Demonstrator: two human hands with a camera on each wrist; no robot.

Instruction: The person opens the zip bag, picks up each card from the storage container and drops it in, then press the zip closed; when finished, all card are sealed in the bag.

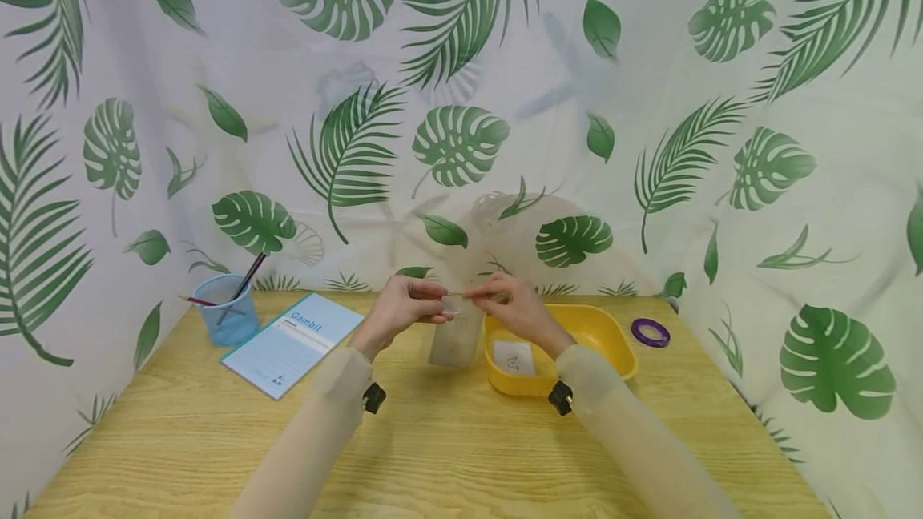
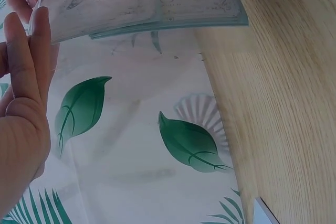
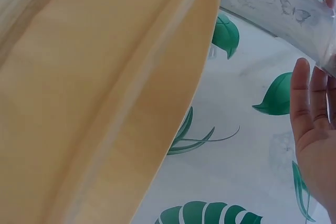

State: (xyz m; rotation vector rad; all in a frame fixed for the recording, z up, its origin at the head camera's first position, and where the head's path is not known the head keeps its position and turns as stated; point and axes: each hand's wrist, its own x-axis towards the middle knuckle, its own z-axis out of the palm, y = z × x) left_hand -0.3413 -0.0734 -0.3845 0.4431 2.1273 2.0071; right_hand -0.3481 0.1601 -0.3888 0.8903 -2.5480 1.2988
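Both hands hold up a translucent plastic bag [image 1: 454,343] printed with butterflies, which hangs over the table between them. My left hand [image 1: 395,309] pinches its upper edge from the left. From the other side my right hand [image 1: 521,312] pinches the same edge, close to the left fingertips. In the left wrist view the bag [image 2: 121,3] shows overlapping layers; its contents are unclear. The right wrist view shows a butterfly print on the bag [image 3: 294,11]. Under the right forearm stands a yellow plastic basin [image 1: 613,343], with a small white printed packet [image 1: 513,358] inside.
At the left stand a blue mesh cup [image 1: 234,323] with pencils and a light blue notebook [image 1: 296,343] marked Gambit. A purple ring [image 1: 650,333] lies right of the basin. A leaf-patterned curtain [image 1: 461,207] hangs behind the wooden table [image 1: 447,455].
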